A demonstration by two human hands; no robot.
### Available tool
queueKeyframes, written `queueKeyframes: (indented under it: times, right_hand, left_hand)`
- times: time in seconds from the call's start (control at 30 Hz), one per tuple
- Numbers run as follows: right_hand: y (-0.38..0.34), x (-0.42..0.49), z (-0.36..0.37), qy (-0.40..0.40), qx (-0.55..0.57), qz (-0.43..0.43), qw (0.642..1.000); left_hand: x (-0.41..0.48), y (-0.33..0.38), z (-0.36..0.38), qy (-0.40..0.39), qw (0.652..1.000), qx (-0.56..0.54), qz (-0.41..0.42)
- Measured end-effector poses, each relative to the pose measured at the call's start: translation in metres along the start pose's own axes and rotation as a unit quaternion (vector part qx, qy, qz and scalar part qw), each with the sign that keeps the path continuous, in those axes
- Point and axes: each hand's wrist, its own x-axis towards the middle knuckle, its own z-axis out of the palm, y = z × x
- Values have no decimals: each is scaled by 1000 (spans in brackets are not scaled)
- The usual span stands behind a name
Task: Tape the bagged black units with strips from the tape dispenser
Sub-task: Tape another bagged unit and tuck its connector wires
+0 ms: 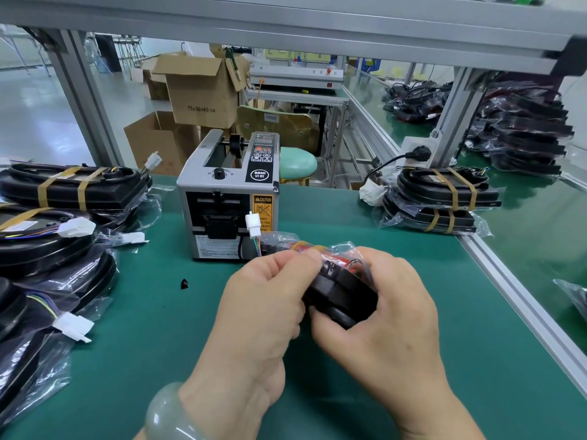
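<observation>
Both hands hold one bagged black unit (341, 293) above the green bench, just in front of the tape dispenser (228, 198). My left hand (263, 300) pinches the bag's top edge, where a tan tape strip (306, 246) crosses it. My right hand (390, 309) curls round the unit's right side. A white connector (253, 225) on coloured wires sticks up from the bag. The unit's underside is hidden by my fingers.
A pile of bagged units (54, 249) fills the left, some taped. Two taped units (444, 198) are stacked at the right, by the aluminium rail (514, 281). A small black scrap (185, 284) lies on the green mat (152, 328). Cardboard boxes stand behind.
</observation>
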Motion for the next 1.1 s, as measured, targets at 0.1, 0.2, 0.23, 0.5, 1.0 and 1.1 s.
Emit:
queueKeyframes:
  times: [0.1,0.2,0.23,0.5,1.0,1.1]
  right_hand:
    - [0,-1,2,-1,-9,5,1000]
    - [1,-1,1,-7,-8,12,1000]
    - [1,-1,1,-10,-4,15,1000]
    - [1,1,0,6,16,31,999]
    - [-3,-1,0,-16,10,23,1000]
    - [3,3,-4,-7,46,63,997]
  left_hand:
    - [8,-6,-2,64,993,84,62]
    - [12,-9,-2,30,993,102,46]
    - [14,-10,-2,8,995,86,42]
    - [23,-20,-2,-29,993,105,47]
    - [3,-23,2,-35,954,285,88]
    - [3,-22,-6,-65,974,197,87]
